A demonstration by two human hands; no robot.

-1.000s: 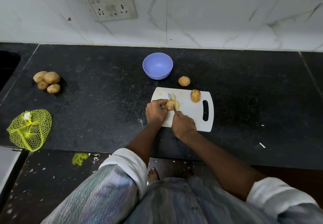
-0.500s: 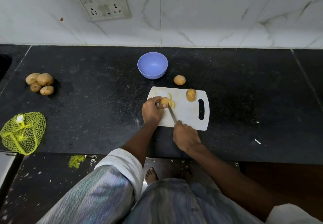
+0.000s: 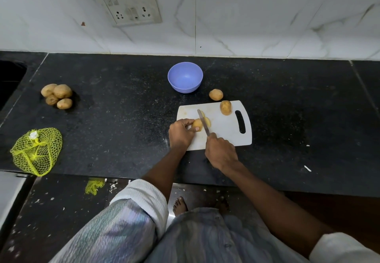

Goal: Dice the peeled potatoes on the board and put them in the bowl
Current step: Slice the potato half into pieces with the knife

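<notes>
A white cutting board [image 3: 224,133] lies on the black counter. My left hand [image 3: 181,134] grips a potato [image 3: 197,124] at the board's left side. My right hand [image 3: 221,152] holds a knife [image 3: 203,122] whose blade lies across that potato, with cut slices [image 3: 207,121] just right of the blade. A second potato [image 3: 225,107] sits near the board's handle slot. A third potato [image 3: 216,94] rests on the counter behind the board. The purple bowl [image 3: 185,77] stands farther back with nothing in it.
Several unpeeled potatoes [image 3: 57,96] are piled at the left of the counter. A yellow net bag [image 3: 37,150] lies at the counter's front left edge. A socket plate [image 3: 128,1] hangs on the tiled wall. My bare foot [image 3: 180,205] shows on the floor below.
My right hand has moved the knife forward again, so the blade now lies across the potato instead of pulled back toward me. My left hand keeps hold of the potato.
</notes>
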